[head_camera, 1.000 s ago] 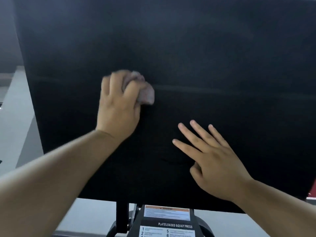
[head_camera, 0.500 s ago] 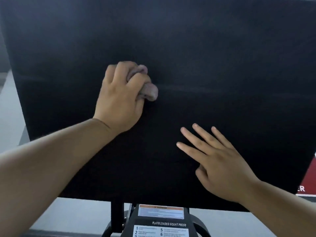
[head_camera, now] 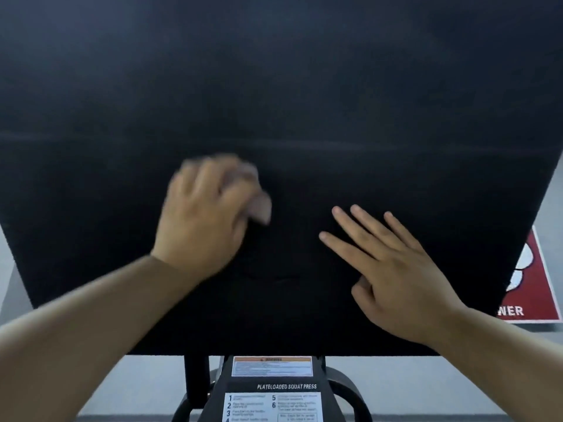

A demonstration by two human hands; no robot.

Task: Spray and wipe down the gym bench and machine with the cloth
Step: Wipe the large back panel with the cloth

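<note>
Two grips are on the black padded surface (head_camera: 304,86). Left grip (head_camera: 204,214), motion-blurred, has its fingers curled round a bunched pinkish cloth (head_camera: 260,205). The cloth protrudes on the side toward the right grip and bears against the surface. Right grip (head_camera: 402,278) holds nothing: fingers straight and spread, laid flat on the surface, near the cloth but apart from it. Below both grips, under the surface's near edge, a placard (head_camera: 274,388) reads "PLATELOADED SQUAT PRESS". Outboard of the right grip, a red sign (head_camera: 530,287) shows past the surface's edge
</note>
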